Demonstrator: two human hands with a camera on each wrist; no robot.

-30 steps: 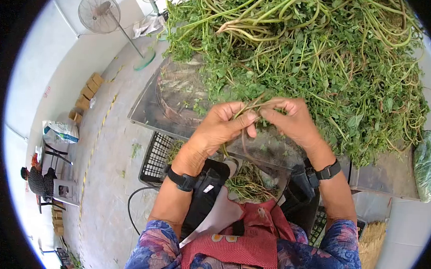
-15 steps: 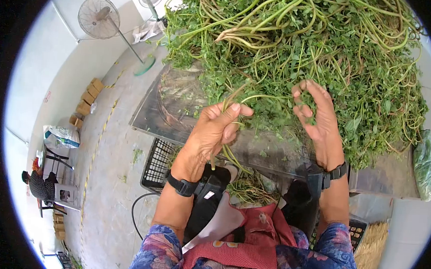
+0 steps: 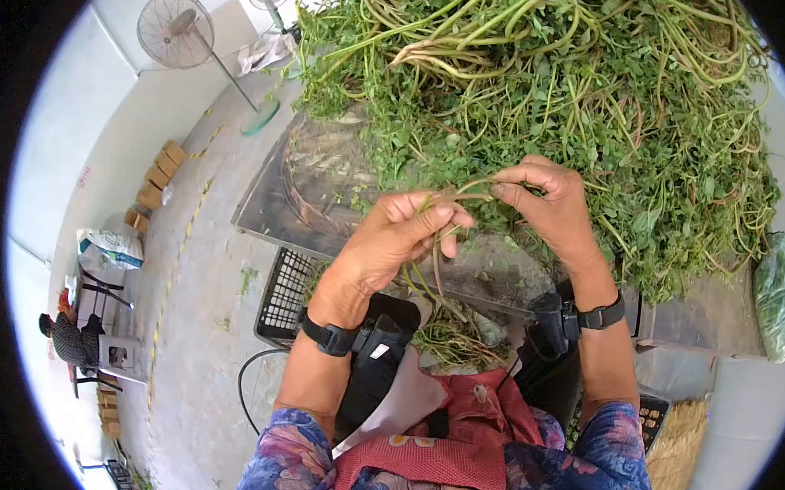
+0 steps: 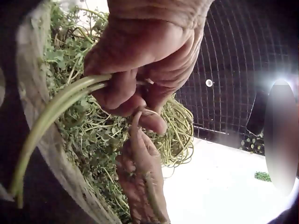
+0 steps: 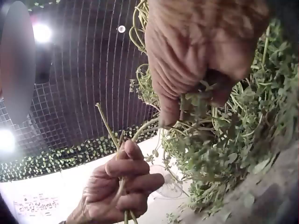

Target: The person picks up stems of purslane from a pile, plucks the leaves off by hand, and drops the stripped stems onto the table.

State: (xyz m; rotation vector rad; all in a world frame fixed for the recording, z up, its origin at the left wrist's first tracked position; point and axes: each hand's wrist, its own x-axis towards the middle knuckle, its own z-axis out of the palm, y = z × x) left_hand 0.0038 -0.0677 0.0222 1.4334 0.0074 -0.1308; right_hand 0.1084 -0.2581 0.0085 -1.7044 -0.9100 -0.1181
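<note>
Several thin green-brown plant stems (image 4: 51, 112) are gripped in my left hand (image 3: 397, 236), their cut-looking lower ends hanging below the fist. My right hand (image 3: 552, 204) is just to the right, its thumb and forefinger pinching the other end of a stem that spans the short gap between the hands. Small green leaves (image 5: 198, 105) show beneath the right fingers in the right wrist view. Both hands are over the near edge of a dirty table (image 3: 326, 168), in front of a large heap of leafy green stems (image 3: 573, 121).
Under the table's near edge stand a black plastic crate (image 3: 278, 303) and a pile of loose stems (image 3: 458, 340). A bag of greens (image 3: 777, 301) hangs at the right corner. Off left are a standing fan (image 3: 176, 30), cardboard boxes (image 3: 157, 182) and a seated person (image 3: 75, 343).
From close beside the left hand, my right hand moved off to the right, then came back to pinch a stem near it. The left hand has kept its grip on the stems.
</note>
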